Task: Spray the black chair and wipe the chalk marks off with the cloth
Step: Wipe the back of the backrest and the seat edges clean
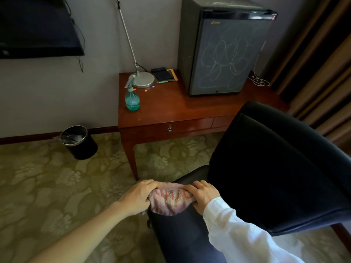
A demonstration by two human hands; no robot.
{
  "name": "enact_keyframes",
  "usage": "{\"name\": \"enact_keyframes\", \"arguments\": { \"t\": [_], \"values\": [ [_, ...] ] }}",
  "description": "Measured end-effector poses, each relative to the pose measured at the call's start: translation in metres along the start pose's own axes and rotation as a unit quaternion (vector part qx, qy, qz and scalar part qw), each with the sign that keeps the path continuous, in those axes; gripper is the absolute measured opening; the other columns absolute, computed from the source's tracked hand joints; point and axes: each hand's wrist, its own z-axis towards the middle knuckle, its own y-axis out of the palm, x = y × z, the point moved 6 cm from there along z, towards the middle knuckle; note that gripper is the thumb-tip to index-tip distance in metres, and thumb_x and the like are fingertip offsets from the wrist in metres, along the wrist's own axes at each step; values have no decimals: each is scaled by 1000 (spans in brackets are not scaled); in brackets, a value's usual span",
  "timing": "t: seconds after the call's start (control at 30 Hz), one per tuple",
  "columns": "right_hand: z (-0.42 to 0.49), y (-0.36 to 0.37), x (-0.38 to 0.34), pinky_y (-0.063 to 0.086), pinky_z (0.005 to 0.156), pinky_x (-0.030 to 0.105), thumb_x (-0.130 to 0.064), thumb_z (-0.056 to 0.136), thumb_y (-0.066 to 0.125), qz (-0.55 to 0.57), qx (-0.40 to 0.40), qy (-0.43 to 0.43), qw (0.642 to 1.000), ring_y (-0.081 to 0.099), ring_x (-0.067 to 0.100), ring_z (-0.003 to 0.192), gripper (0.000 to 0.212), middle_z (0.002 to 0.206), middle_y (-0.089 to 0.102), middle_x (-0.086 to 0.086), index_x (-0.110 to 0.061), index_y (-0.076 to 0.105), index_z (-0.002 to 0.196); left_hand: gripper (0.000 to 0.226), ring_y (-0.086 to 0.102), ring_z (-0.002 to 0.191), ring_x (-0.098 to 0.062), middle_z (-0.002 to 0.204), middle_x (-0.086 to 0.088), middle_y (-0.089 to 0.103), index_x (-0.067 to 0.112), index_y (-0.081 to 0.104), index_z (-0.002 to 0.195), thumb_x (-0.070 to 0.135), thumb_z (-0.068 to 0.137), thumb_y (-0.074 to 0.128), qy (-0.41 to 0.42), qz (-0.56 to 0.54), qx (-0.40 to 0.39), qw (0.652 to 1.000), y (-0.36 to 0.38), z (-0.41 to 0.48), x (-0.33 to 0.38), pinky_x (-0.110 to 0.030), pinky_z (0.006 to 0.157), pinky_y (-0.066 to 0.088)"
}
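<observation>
Pink cloth (169,201): gripped at both ends by closed left hand (136,197) and right hand (204,195), pressed on black chair (266,168) arm.
Wooden desk (171,109): spray bottle (132,97) upright, chalk-scribbled mini fridge (224,50).
Floor: patterned carpet (47,177).

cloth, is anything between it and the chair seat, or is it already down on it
Nothing visible stands between them. The pink cloth already lies on the front edge of the black chair, with the left hand and the right hand gripping its two ends.
</observation>
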Motion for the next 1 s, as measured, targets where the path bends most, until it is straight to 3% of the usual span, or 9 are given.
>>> {"name": "enact_keyframes", "arguments": {
  "t": [0.3, 0.53, 0.6, 0.67, 0.7, 0.83, 1.0],
  "values": [
    [35, -31, -20, 48, 44, 23, -34, 23, 87, -18, 37, -35, 999, 60, 17, 55, 69, 69, 61, -9, -35, 71, 90, 58, 45, 120, -8, 125, 9, 52, 22, 51, 134, 3, 81, 62, -1, 31, 52, 998, -36, -5, -14, -28, 99, 45],
    [99, -75, -55, 47, 45, 22, -36, 20, 87, -58, 76, -4, 995, 60, 16, 57, 71, 69, 61, -9, -35, 72, 89, 59, 46, 114, -9, 119, 9, 51, 24, 51, 133, -1, 80, 59, 24, 59, 64, 996, -104, 25, -63, -16, 83, 39],
    [121, -89, -67, 52, 60, 28, -36, 41, 87, -56, 64, 20, 996, 64, 23, 75, 67, 84, 65, -2, -32, 69, 105, 59, 48, 112, -11, 117, 7, 53, 22, 53, 131, -2, 78, 59, 48, 57, 66, 995, -130, 40, -82, -16, 84, 39],
    [145, -102, -79, 45, 87, 33, -29, 73, 72, -40, 48, 46, 997, 54, 29, 107, 61, 115, 58, 4, -31, 52, 130, 58, 50, 111, -13, 116, 7, 54, 21, 55, 128, -3, 75, 60, 72, 57, 70, 993, -157, 54, -100, -21, 86, 45],
    [158, -107, -85, 41, 93, 32, -26, 80, 64, -45, 43, 59, 996, 48, 28, 115, 59, 124, 53, 3, -32, 45, 136, 58, 50, 112, -14, 116, 6, 55, 21, 56, 127, -3, 74, 60, 81, 55, 78, 992, -170, 60, -109, -24, 88, 47],
    [204, -129, -110, 39, 97, 33, -28, 83, 61, -37, 54, 103, 992, 43, 25, 119, 56, 129, 49, 0, -35, 41, 135, 56, 49, 115, -13, 120, 4, 55, 17, 56, 128, -1, 75, 63, 88, 61, 94, 990, -212, 77, -144, -20, 96, 40],
    [241, -151, -132, 39, 97, 35, -30, 81, 67, -64, 51, 115, 990, 43, 26, 119, 61, 130, 48, 1, -33, 40, 136, 53, 50, 110, -14, 115, 4, 56, 16, 57, 125, 0, 75, 61, 95, 66, 91, 989, -249, 86, -174, -18, 90, 40]
  ]
}}
